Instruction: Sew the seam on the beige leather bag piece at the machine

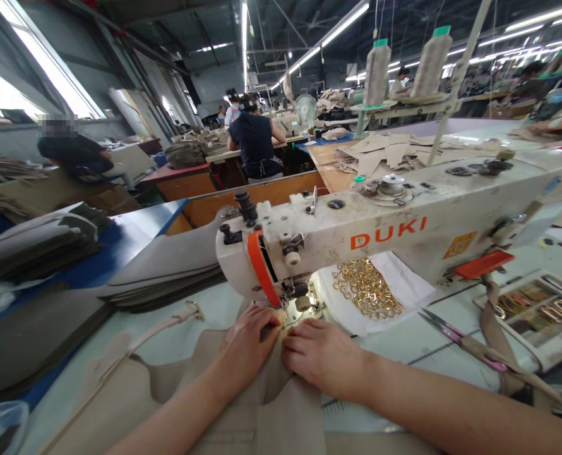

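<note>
A white sewing machine (404,234) marked DUKI stands in front of me, with its needle area (302,303) lit. A beige fabric piece (243,411) lies under the needle and runs toward me. My left hand (247,344) rests on the fabric just left of the needle, fingers curled and pressed down on it. My right hand (321,354) lies on the fabric just right of the needle, fingertips pinched on the seam edge. A beige strap with a metal ring (186,313) trails off to the left.
A heap of gold metal rings (366,287) lies on white cloth behind the needle. Scissors (444,328) and a tray of rings (541,309) are at the right. Grey fabric stacks (167,281) sit at the left. Two thread cones (404,66) stand behind. Other people work at far tables.
</note>
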Action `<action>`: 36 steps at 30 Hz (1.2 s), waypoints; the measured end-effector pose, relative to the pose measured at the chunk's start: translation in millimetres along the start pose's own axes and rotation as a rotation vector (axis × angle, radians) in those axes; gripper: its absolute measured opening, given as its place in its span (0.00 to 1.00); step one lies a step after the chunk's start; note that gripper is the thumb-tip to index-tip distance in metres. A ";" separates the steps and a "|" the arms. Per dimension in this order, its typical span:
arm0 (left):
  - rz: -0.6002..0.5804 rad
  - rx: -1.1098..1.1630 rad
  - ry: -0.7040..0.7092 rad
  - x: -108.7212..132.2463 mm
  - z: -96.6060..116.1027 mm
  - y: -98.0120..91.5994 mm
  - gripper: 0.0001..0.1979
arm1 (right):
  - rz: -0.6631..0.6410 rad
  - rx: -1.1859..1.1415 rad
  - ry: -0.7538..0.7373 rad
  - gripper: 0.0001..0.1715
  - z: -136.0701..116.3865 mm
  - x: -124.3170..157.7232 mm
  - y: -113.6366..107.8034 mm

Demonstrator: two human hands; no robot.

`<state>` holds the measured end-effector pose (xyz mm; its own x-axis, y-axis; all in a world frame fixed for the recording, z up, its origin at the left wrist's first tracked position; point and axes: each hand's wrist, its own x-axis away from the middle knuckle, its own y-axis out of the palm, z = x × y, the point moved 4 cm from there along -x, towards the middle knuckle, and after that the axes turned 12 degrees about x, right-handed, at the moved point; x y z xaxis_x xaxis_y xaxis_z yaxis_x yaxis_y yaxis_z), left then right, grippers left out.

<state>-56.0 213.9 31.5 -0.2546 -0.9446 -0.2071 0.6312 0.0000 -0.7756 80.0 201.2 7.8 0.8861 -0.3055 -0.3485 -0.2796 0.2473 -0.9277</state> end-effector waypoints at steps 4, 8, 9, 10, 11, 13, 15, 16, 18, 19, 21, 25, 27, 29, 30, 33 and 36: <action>0.008 0.016 0.017 0.5 -0.4 0.6 0.05 | 0.013 -0.001 0.018 0.07 1.3 0.5 0.5; 0.019 0.036 0.019 0.8 0.2 0.2 0.06 | 0.017 0.007 0.047 0.07 2.7 0.8 -1.8; 0.022 0.039 0.015 0.9 0.5 0.0 0.06 | 0.015 0.007 0.052 0.07 2.9 0.7 -2.5; 0.026 0.041 0.012 1.1 0.7 -0.2 0.06 | 0.011 0.007 0.057 0.07 3.0 0.6 -3.2; 0.026 0.041 0.009 1.3 0.8 -0.1 0.06 | 0.006 0.007 0.061 0.06 3.0 0.4 -3.8; 0.024 0.041 0.005 1.7 0.8 0.3 0.06 | -0.008 0.007 0.066 0.06 3.1 -0.1 -4.5; 0.029 0.037 0.010 2.3 0.6 0.8 0.06 | -0.024 0.007 0.071 0.05 3.1 -0.4 -4.8; 0.032 0.035 0.014 2.5 0.4 1.0 0.06 | -0.030 0.008 0.073 0.05 3.2 -0.5 -4.8; 0.036 0.034 0.022 3.0 0.4 1.4 0.06 | -0.033 0.009 0.077 0.05 3.1 -0.5 -4.7; 0.037 0.036 0.025 3.1 0.4 1.5 0.06 | -0.031 0.010 0.077 0.05 3.0 -0.5 -4.5; 0.035 0.043 0.027 3.3 0.9 1.5 0.06 | -0.020 0.012 0.075 0.05 2.6 -0.2 -3.9; 0.032 0.060 0.028 3.5 1.9 1.4 0.06 | -0.002 0.018 0.090 0.05 2.2 0.6 -2.0; 0.035 0.065 0.029 3.6 1.4 1.6 0.06 | -0.006 0.021 0.093 0.05 2.0 0.9 -1.4; 0.034 0.065 0.037 3.7 0.4 1.8 0.06 | -0.015 0.019 0.093 0.05 1.9 0.9 -1.4; 0.032 0.063 0.046 3.8 0.2 1.8 0.06 | -0.019 0.016 0.091 0.05 1.8 0.7 -1.8; -0.007 0.030 0.101 3.7 1.3 1.1 0.07 | -0.024 0.013 0.085 0.04 1.6 -0.5 -4.0; -0.111 -0.049 0.187 2.8 5.6 0.2 0.08 | -0.019 0.024 0.081 0.04 1.3 -2.0 -6.6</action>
<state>-52.4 209.5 34.1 -0.4550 -0.8623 -0.2225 0.5564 -0.0802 -0.8270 80.6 201.4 14.8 0.8581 -0.3834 -0.3416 -0.2534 0.2625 -0.9311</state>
